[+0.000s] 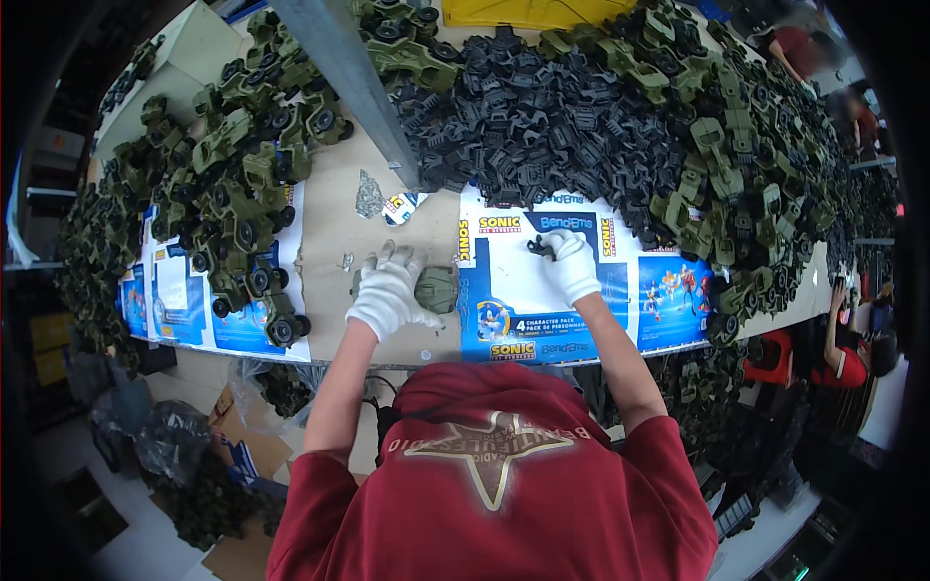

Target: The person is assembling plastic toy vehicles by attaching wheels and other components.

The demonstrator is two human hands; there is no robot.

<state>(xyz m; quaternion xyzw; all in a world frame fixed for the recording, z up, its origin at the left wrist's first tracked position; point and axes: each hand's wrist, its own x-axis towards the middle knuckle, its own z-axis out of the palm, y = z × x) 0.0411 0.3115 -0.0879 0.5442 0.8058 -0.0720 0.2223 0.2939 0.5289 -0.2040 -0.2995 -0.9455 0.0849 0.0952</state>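
My left hand [387, 292], in a white glove, lies on the brown tabletop with its fingers spread. Its thumb reaches along the near side of a dark green toy vehicle body [438, 290]; whether the two touch, I cannot tell. Over a printed cardboard sheet [518, 276], my right hand [572, 263], gloved as well, pinches a small black plastic part [540, 246]. A large heap of black plastic parts [552, 121] rises beyond that hand. Green toy vehicles [247, 228] with black wheels are piled on the left.
More green toy vehicles [722, 174] crowd the right side. A grey metal post [354, 87] stands between me and the far piles. Scraps of torn paper [369, 195] lie near its foot. A yellow bin [533, 12] sits at the far edge. Other people [845, 363] are at the right.
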